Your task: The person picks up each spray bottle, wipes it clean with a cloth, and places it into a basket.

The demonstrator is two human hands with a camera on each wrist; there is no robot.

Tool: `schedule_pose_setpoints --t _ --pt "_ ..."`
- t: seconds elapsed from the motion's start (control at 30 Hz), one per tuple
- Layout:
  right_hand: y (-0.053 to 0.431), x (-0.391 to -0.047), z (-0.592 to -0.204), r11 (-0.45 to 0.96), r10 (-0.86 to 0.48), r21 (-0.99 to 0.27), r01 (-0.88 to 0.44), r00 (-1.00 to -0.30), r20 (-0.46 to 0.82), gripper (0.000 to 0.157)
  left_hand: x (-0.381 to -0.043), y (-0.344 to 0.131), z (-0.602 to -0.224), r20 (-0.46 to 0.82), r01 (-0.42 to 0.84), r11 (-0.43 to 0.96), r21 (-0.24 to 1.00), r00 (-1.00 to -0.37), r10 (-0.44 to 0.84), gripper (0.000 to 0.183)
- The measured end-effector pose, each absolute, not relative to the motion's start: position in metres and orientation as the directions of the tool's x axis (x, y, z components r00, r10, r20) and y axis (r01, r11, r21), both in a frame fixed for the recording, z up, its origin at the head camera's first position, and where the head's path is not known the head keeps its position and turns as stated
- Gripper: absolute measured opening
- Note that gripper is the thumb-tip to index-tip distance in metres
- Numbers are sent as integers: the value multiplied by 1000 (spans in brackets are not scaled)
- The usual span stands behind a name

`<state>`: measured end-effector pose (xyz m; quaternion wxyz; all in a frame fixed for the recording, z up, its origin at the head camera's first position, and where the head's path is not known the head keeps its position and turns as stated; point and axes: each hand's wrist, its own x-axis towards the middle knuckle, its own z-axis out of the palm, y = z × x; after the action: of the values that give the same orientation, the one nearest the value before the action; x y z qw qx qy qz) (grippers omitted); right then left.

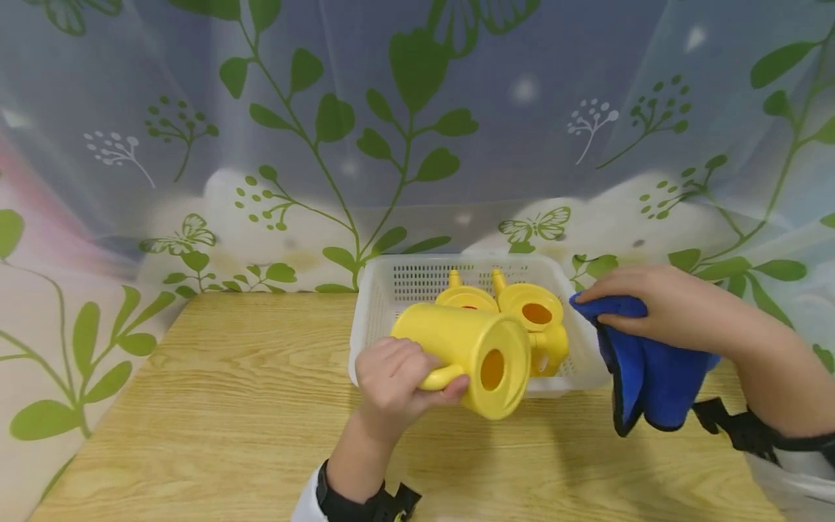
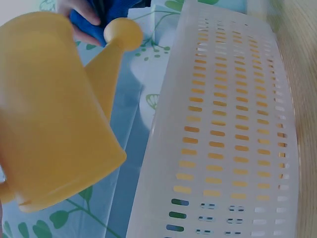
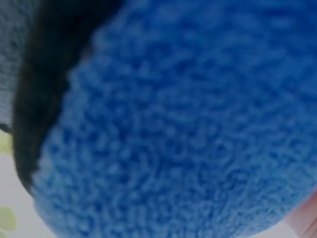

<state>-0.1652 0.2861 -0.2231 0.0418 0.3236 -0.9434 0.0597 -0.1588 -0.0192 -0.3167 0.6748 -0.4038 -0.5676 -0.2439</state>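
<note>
My left hand (image 1: 398, 380) grips the handle of a yellow toy watering can (image 1: 443, 341), tilted on its side above the front of a white plastic basket (image 1: 375, 304). In the left wrist view the watering can (image 2: 54, 109) shows its round spout head. My right hand (image 1: 659, 308) pinches a folded blue cloth (image 1: 672, 377) with dark edging, which hangs beside the basket's right side. The cloth (image 3: 188, 124) fills most of the right wrist view. More yellow watering cans (image 1: 531, 308) lie inside the basket, partly hidden by the held one.
The basket stands on a wood-grain table (image 1: 248, 406), near its back edge. Behind it hangs a curtain (image 1: 365, 159) printed with green leaves and butterflies. Slotted holes run along the basket's side.
</note>
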Motion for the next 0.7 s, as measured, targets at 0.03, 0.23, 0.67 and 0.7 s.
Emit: schedule_pose_setpoints --t 0.03,0.23,0.67,0.7 --pt "291 -161 -228 784 -591 -96 -614 -784 188 33 -160 -19 -319 974 792 569 -224 208 94 40" --pt "311 -135 -263 855 -327 -243 -458 -840 433 35 -163 -19 -326 988 800 590 104 -17 -152 38" --pt "325 -130 -304 843 -107 -369 -391 -795 597 39 -166 -26 -329 650 610 282 740 -542 -534 29" --pt "325 -131 -304 842 -99 -376 -387 -796 598 39 -167 -27 -328 606 585 243 774 -573 -552 30"
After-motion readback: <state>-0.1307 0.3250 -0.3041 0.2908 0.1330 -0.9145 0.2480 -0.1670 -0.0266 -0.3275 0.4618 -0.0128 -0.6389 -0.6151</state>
